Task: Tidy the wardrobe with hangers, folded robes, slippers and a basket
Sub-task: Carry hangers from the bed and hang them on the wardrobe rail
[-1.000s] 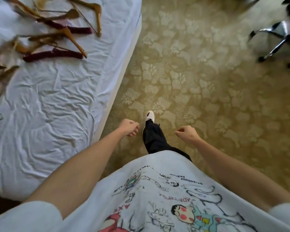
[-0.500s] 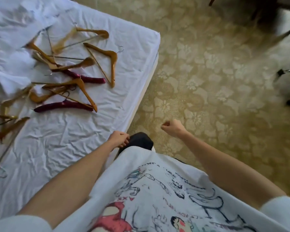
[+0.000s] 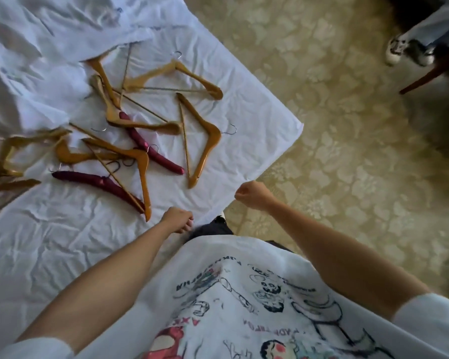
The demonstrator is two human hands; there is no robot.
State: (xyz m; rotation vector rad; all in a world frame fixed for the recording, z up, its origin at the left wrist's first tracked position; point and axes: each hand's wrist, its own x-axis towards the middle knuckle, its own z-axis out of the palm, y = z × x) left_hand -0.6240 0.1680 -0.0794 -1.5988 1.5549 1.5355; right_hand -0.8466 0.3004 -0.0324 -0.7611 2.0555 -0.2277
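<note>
I see a bed point(image 3: 231, 141) covered by a creased white sheet, its corner jutting toward the patterned carpet point(image 3: 335, 125). A loose heap of wooden hangers point(image 3: 200, 141) lies on the sheet, tangled with two dark red padded hangers point(image 3: 96, 181). Rumpled white fabric point(image 3: 49, 35) sits at the far end, overlapping the farthest hangers
</note>
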